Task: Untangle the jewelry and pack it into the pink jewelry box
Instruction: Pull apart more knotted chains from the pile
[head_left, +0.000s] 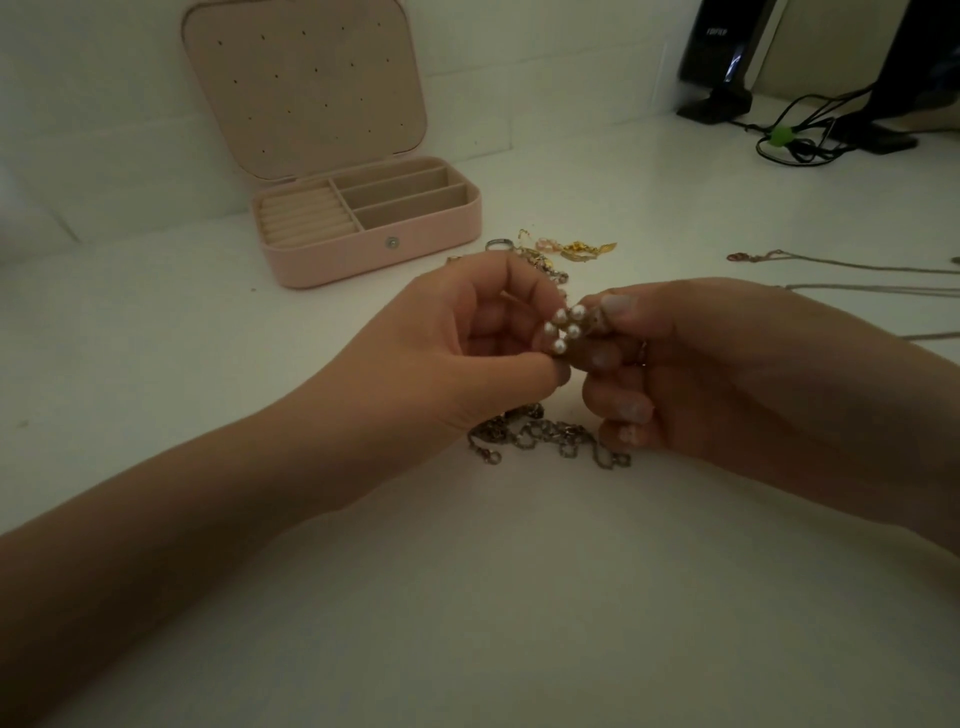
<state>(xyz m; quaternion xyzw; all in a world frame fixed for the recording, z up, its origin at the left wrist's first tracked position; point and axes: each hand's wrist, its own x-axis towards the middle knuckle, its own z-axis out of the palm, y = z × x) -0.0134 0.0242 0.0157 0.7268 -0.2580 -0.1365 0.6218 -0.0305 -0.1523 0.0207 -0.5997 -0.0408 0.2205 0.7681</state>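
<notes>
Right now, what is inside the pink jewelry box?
The pink jewelry box stands open. Its ring rolls on the left and three long compartments on the right show no jewelry. The front wall hides the near floor of the compartments, so small pieces there cannot be ruled out.

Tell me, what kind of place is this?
Probably a desk at home. A white tabletop meets a white wall, with a black speaker on a stand, a tangle of black cables, and an open pink jewelry box.
</notes>
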